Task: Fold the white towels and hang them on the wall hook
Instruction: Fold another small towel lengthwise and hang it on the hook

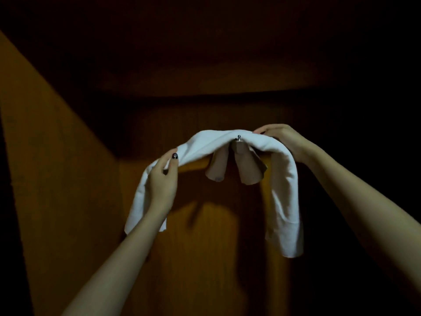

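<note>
Two bare hands are raised to a long white cloth towel [282, 190] that is draped in an arch over a small metal wall hook with a round knob tip [239, 137]. The towel's middle is laid on the hook, with the knob seen poking up at its front edge. One end is hung down left of the hook, the other is hung right of it and reaches lower. The left hand [162, 181] is placed below and left of the hook, on the left drop of the towel. The cloth is pinched between the thumb on the front, its dark-painted nail showing, and fingers hidden behind. The right hand [282, 138] is set just right of the hook, on the towel's top bend, with fingers curled over the cloth. How tight that hold is cannot be told. Two tan cloth pieces [247, 169] are seen hung directly under the hook, beneath the towel's arch, close together at the top. A brown wooden wall panel [205, 258] is seen behind the hook, and a dark shadow is cast on it below the hook. Surroundings are too dark to be made out.
</note>
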Demonstrator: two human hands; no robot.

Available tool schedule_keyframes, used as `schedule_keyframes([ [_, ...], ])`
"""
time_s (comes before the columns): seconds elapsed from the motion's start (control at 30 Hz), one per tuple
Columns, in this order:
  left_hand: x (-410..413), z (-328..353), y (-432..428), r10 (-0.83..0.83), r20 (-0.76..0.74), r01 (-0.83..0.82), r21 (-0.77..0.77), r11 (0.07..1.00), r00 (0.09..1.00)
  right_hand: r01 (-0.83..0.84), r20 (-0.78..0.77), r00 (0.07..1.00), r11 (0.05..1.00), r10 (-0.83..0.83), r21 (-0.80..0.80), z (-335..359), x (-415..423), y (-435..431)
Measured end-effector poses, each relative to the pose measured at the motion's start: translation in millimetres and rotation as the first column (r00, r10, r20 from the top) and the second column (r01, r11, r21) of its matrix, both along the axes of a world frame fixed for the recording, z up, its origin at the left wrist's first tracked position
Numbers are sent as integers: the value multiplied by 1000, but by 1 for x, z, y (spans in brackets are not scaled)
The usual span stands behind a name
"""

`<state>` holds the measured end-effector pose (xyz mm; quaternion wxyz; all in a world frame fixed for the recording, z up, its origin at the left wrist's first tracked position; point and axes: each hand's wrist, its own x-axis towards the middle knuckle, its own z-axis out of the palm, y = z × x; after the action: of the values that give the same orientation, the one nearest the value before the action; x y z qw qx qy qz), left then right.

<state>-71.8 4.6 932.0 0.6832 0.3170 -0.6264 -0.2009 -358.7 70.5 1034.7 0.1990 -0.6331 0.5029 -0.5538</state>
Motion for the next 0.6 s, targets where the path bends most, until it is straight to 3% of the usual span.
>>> schedule_keyframes([
  [0.13, -20, -22, 15, 16, 82, -16, 5, 1000, 997, -16, 120, 993, 1000, 19, -27, -38, -4, -3],
  [0.23, -37, -36, 19, -63, 70, 59, 52, 997, 996, -20, 223, 974, 999, 26, -28, -61, 2, -5],
  [0.3, -49, -48, 23, -122, 73, 113, 116, 987, 990, -62, 254, 965, 998, 68, -33, -73, 7, -5],
  [0.43, -67, -67, 44, -171, 218, 139, 156, 978, 961, -82, 249, 965, 996, 87, -32, -84, 19, 3],
  [0.6, -76, -83, 48, -224, 15, 205, 342, 917, 975, -4, 107, 994, 999, 8, -46, -96, 33, 21],
])
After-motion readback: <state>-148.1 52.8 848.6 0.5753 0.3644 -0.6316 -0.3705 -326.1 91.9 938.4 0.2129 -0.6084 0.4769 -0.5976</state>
